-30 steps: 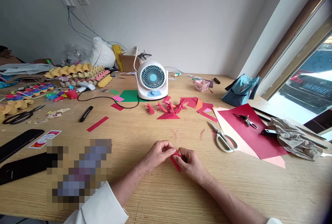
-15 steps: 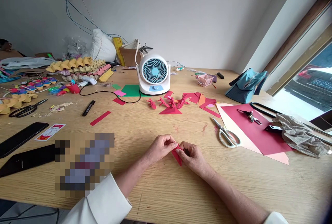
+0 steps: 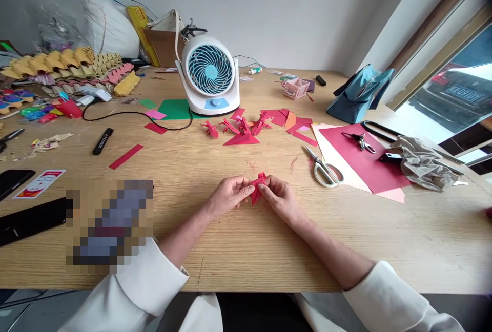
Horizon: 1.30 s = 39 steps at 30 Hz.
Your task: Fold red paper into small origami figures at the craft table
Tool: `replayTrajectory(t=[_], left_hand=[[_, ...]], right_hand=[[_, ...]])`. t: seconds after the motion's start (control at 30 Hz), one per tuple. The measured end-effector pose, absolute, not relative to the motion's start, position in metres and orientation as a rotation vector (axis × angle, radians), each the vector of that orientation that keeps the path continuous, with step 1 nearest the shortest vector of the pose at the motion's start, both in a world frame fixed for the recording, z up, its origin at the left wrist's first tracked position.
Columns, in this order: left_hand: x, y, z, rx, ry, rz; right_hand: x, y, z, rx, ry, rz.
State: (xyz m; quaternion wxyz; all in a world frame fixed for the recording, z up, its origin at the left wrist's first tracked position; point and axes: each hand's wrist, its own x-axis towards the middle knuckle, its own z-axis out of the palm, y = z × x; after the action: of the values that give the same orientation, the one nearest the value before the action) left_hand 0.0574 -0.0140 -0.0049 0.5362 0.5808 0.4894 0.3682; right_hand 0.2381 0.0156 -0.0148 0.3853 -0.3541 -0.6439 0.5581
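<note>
Between both hands is a small folded red paper (image 3: 257, 191), held just above the wooden table (image 3: 230, 250). My left hand (image 3: 232, 192) pinches its left side with thumb and fingers. On the other side, my right hand (image 3: 282, 198) grips the paper, its thumb lying across the front. A pointed tip hangs downward and a narrow flap stands up at the top. Beyond the hands sit several folded red paper figures (image 3: 243, 135). To the right lie white-handled scissors (image 3: 326, 172).
A white fan (image 3: 211, 76) stands at the back, its black cord curving left. Red and cream paper sheets (image 3: 353, 160), a blue bag (image 3: 357, 94) and a crumpled grey cloth (image 3: 426, 163) are on the right. A black marker (image 3: 103, 141) and red strip (image 3: 126, 157) lie left.
The view has tilted downward and shifted. Both hands keep hold of the red paper, which is turned so that more of its folded face and an upper flap show.
</note>
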Motion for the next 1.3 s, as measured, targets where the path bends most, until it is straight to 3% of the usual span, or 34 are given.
replayTrajectory(t=[1.17,1.3], left_hand=[[0.062,-0.015,-0.007,1.195,1.237,1.096],[0.062,-0.015,-0.002,1.197,1.242,1.095]], right_hand=[[0.24,0.013,-0.012,-0.902,-1.677,1.425],[0.243,0.012,-0.012,-0.867,-1.714,1.276]])
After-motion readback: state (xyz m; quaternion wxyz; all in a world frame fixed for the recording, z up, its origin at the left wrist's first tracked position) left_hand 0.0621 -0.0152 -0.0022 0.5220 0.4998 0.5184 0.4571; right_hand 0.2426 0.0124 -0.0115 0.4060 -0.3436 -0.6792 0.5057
